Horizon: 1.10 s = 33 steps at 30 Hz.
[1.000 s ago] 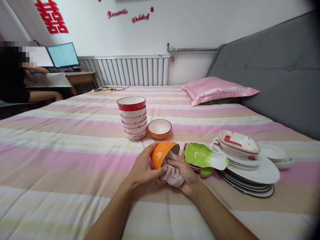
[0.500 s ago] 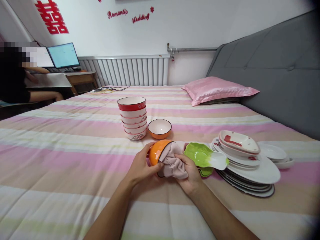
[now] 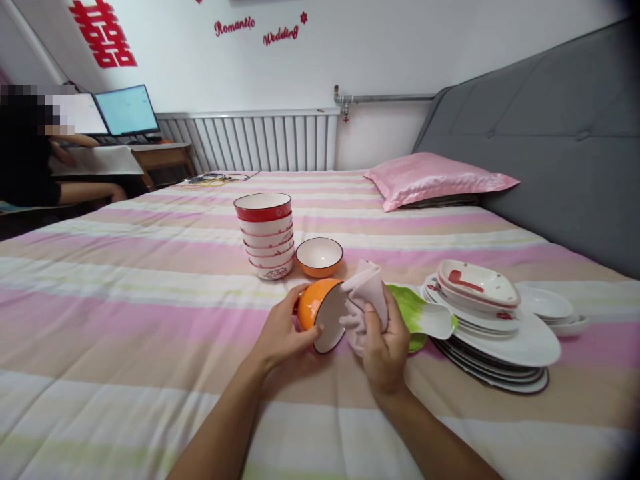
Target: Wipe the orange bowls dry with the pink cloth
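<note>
An orange bowl (image 3: 311, 303) with a white inside and dark rim is tilted on its side, its opening turned to the right. My left hand (image 3: 281, 333) grips it, thumb over the near rim. A crumpled pale pink cloth (image 3: 367, 293) is bunched in my right hand (image 3: 387, 347), close to the bowl's opening. Just behind, a second orange bowl (image 3: 320, 255) stands upright on the bed. Beside that one rises a stack of white and red bowls (image 3: 267, 243). Green leaf-shaped dishes (image 3: 417, 313) lie right behind my right hand, which partly hides them.
At the right sits a pile of white plates (image 3: 525, 340) topped by spotted dishes (image 3: 477, 283), with small white dishes (image 3: 550, 303) beyond. A pink pillow (image 3: 435, 179) lies by the grey headboard (image 3: 560, 113). Cables (image 3: 220, 179) rest at the bed's far edge. A person (image 3: 30, 153) sits at a desk, left.
My right hand has drawn the cloth out of the orange bowl, to the right and slightly up, so the white inside now shows. The left hand and bowl have stayed about where they were.
</note>
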Each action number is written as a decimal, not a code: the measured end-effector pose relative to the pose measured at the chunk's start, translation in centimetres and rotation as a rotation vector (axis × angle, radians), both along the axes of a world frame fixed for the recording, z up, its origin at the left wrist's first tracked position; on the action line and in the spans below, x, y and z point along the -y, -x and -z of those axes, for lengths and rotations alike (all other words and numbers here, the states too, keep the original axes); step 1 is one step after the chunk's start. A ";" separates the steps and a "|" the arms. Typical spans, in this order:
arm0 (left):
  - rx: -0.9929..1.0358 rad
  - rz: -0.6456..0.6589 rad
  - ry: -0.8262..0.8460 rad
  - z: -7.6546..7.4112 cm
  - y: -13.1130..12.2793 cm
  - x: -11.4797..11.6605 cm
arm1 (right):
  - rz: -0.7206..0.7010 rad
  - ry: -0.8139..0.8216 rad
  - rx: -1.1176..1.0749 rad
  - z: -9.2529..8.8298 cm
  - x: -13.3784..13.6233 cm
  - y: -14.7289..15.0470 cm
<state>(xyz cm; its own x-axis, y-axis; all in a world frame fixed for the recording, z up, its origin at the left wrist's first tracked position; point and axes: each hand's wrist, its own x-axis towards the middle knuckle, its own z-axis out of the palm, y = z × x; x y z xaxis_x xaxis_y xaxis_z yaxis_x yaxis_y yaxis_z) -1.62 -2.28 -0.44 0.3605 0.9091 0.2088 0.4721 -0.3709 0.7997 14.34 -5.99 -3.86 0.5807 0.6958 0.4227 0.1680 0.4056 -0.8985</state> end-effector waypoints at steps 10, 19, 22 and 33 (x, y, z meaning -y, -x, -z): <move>0.047 0.066 -0.087 0.2 -0.1 -0.1 | -0.095 -0.200 0.694 0.0 0.2 -0.1; 0.021 0.044 -0.065 0.2 -0.2 -0.1 | -0.139 -0.148 0.727 0.4 0.1 0.0; 0.018 0.046 -0.063 0.0 -0.2 0.0 | -0.149 -0.197 0.746 0.3 0.0 0.0; 0.020 0.031 -0.084 -0.3 -0.5 0.3 | -0.164 -0.301 0.775 -0.1 0.3 0.2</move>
<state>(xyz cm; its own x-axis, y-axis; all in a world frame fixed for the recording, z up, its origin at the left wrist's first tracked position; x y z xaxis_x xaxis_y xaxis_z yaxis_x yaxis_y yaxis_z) -1.14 -2.59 -0.17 0.3829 0.8767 0.2910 0.4434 -0.4508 0.7747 14.11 -6.26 -3.76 -0.0484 0.5402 0.8402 0.6099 0.6821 -0.4034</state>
